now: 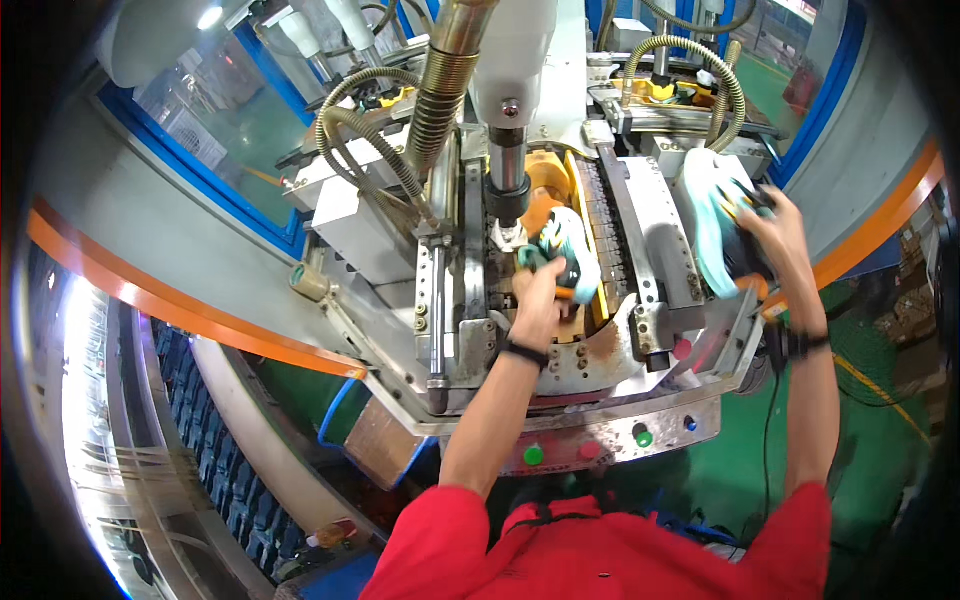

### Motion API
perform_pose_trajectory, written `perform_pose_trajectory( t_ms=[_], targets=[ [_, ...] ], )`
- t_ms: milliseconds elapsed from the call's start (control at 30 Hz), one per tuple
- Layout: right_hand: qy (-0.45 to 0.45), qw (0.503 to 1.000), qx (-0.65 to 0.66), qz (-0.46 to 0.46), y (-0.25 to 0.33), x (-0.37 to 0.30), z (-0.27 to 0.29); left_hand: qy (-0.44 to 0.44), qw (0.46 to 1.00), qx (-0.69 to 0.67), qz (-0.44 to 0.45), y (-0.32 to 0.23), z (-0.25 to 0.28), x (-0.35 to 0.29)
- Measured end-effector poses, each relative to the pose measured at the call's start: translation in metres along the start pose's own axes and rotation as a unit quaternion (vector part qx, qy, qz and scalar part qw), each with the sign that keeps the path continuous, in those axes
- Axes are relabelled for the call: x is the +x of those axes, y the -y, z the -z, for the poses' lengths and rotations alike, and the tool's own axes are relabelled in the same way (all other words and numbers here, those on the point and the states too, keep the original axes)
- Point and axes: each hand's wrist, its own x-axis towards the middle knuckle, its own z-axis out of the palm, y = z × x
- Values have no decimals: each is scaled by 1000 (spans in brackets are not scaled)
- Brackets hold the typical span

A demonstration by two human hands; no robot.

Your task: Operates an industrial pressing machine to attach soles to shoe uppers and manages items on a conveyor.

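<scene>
My left hand (540, 292) reaches into the middle of the machine, its fingers closed on a sports shoe (575, 258) with a pale teal and white sole. That shoe lies tilted beside the vertical metal press rod (508, 180), over the yellow-sided bed. Off to the right, outside the bed, my right hand (780, 235) grips a second shoe (708, 215) with a white and teal sole and a dark upper. Its sole faces left, and it is slightly blurred. A small white piece (508, 237) sits just below the rod; what it is I cannot make out.
Green and red push buttons (534, 456) line the machine's front panel. Ribbed hoses (440, 95) hang near the rod. An orange-edged guard (190, 300) curves around both sides. A conveyor with dark pieces (215, 440) runs at lower left, near a cardboard-coloured box (383, 443).
</scene>
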Motion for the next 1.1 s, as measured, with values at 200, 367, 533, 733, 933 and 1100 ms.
perform_pose_trajectory(
  t_ms=[200, 367, 533, 733, 933, 1100],
  targets=[
    [218, 946, -238, -35, 65, 59, -189, 88, 995, -23, 30, -23, 95, -215],
    [153, 939, -278, 131, 27, 50, -346, -50, 995, -51, -69, -19, 181, -342],
    [38, 957, -259, 122, 2, -3, -385, -262, 947, -83, -164, 13, 216, -402],
    [173, 941, -67, 283, 63, -149, -273, -352, 910, -131, -174, 55, 229, -425],
    [283, 908, 36, 307, -23, -332, -279, -346, 912, -176, -134, 69, 221, -410],
    [365, 856, -78, 358, -83, -350, -318, -324, 925, -161, -117, 72, 193, -414]
  ],
)
